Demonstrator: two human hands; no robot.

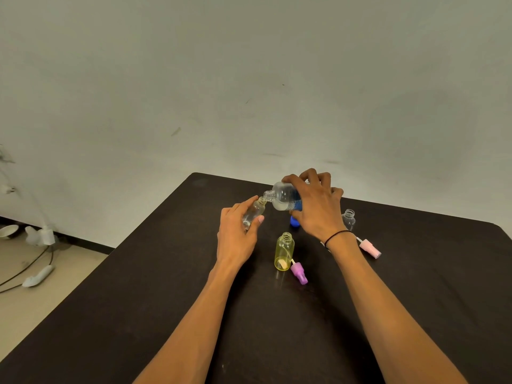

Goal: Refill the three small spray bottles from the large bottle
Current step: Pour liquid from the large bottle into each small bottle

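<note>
My right hand (315,206) grips the large clear bottle (284,196) with a blue label, tipped sideways so its open neck points left. My left hand (238,234) holds a small clear spray bottle (253,213) tilted, its mouth right under the large bottle's neck. A small yellow bottle (284,250) stands uncapped in the middle of the dark table (166,273). Another small clear bottle (349,218) stands uncapped behind my right wrist.
A purple spray cap (299,273) lies beside the yellow bottle and a pink spray cap (370,248) lies right of my wrist. A blue cap (294,221) sits under the large bottle. Cables and white objects (38,275) lie on the floor at left.
</note>
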